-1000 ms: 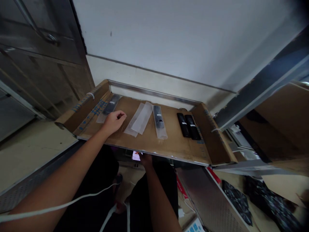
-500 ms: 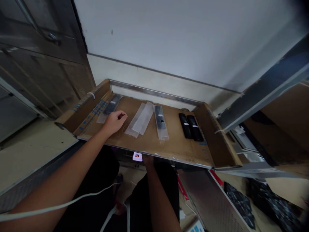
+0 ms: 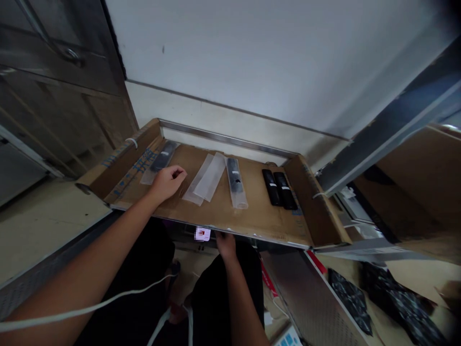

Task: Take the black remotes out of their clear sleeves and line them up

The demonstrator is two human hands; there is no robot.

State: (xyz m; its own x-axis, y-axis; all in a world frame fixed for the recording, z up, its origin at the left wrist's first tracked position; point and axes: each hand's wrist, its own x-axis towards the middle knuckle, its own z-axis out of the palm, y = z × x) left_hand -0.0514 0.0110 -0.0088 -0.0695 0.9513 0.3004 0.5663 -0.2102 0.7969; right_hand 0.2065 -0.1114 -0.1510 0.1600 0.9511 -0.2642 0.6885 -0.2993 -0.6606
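Observation:
My left hand rests with curled fingers on the cardboard-lined tray, just right of a bagged dark remote; whether it pinches anything is too small to tell. Below the tray's front edge is my right hand, its fingers partly hidden under the edge. Two overlapping translucent sleeves lie in the middle. Beside them is another dark remote in a sleeve. Two bare black remotes lie side by side at the right, each with a small white label.
Cardboard walls rise at both tray ends. A small lit screen shows under the front edge. A white cable crosses my left forearm. At the right stands a large cardboard box, with black plastic bags below.
My right hand has come further into view below the tray's edge, moving slightly right. The left hand stays in the same place on the tray. The whole view has shifted slightly.

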